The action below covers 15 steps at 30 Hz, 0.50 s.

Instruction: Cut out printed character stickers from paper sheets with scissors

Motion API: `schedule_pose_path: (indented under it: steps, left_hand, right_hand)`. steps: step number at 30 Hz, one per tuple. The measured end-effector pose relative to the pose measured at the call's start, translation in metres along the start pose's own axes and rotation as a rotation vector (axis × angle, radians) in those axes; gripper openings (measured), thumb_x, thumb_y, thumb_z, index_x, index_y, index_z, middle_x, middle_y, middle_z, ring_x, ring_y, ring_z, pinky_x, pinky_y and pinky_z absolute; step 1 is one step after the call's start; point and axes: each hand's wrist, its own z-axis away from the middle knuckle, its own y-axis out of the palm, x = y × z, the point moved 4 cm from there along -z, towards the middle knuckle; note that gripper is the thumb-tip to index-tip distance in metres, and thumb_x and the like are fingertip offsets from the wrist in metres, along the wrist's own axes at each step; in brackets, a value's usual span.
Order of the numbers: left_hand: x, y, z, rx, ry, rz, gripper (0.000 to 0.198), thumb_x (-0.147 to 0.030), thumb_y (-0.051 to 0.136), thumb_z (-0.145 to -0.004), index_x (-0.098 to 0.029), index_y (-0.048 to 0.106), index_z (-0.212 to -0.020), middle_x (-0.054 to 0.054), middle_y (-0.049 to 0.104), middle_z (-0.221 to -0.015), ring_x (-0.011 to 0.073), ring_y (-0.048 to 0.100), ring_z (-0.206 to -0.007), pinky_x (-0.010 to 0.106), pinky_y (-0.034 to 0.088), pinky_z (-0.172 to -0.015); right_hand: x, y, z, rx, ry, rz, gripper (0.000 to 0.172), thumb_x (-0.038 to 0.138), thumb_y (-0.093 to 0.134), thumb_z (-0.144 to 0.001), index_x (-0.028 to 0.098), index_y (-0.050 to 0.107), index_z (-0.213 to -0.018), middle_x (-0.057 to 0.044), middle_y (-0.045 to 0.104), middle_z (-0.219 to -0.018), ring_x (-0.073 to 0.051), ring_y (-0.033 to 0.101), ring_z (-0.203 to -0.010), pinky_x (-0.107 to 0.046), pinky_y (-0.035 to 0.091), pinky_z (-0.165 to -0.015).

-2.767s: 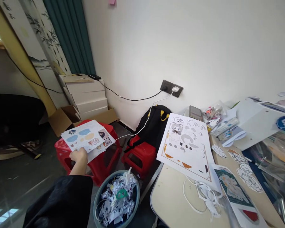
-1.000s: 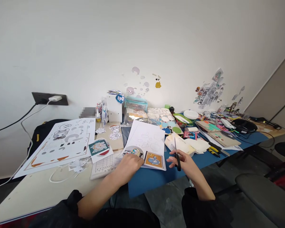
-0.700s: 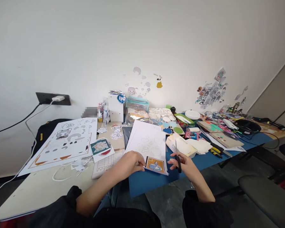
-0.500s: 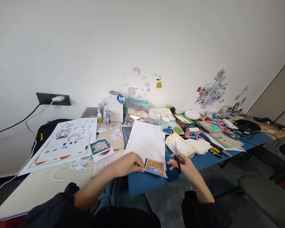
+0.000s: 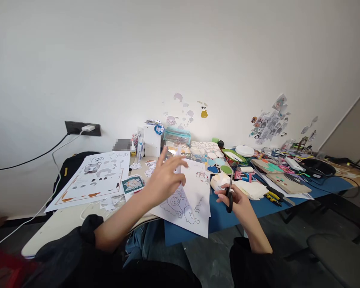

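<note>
My left hand (image 5: pixel 168 178) is raised above the white paper sheets with its fingers spread. A sheet with line drawings (image 5: pixel 180 204) lies at an angle below it, and one paper edge stands up behind the fingers. Another white sheet (image 5: pixel 202 188) beside it bears a small coloured figure. In my right hand (image 5: pixel 235 198) I hold black-handled scissors (image 5: pixel 229 196), blades pointing up, to the right of the sheets and clear of them. The orange picture is out of sight.
Left of the sheets lie a large printed sheet (image 5: pixel 99 176), a teal card (image 5: pixel 133 184) and paper scraps (image 5: pixel 109 203). To the right are tissues (image 5: pixel 252 189), yellow-black tools (image 5: pixel 273 196) and a white-lidded tub (image 5: pixel 245 151). The table's front edge is close to me.
My left hand has left the orange picture and risen, opening its fingers. The sheets are shifted and line drawings now show. The scissors in my right hand moved slightly.
</note>
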Motion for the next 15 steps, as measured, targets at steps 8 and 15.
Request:
schedule_pose_path:
  steps: [8, 15]
  left_hand:
    - [0.036, -0.103, -0.006, -0.292, -0.190, 0.776, 0.031, -0.036, 0.078, -0.063, -0.019, 0.053, -0.056, 0.003, 0.052, -0.127, 0.0323, 0.038, -0.129, 0.050, 0.036, -0.103]
    - [0.055, -0.110, 0.006, -0.250, -0.293, 0.990, 0.043, -0.051, 0.075, -0.056, -0.021, 0.045, -0.065, 0.005, 0.050, -0.132, 0.0322, 0.045, -0.124, 0.050, 0.041, -0.097]
  right_hand:
    - [0.094, 0.009, -0.034, 0.044, -0.413, 0.067, 0.039, 0.038, 0.076, -0.070, 0.029, 0.051, -0.098, -0.005, 0.059, -0.111, -0.019, 0.052, -0.080, -0.032, 0.044, -0.069]
    - [0.104, 0.088, -0.048, 0.409, -0.271, -0.204, 0.041, 0.037, 0.080, -0.061, 0.025, 0.049, -0.084, 0.003, 0.056, -0.079, -0.014, 0.051, -0.066, -0.025, 0.039, -0.058]
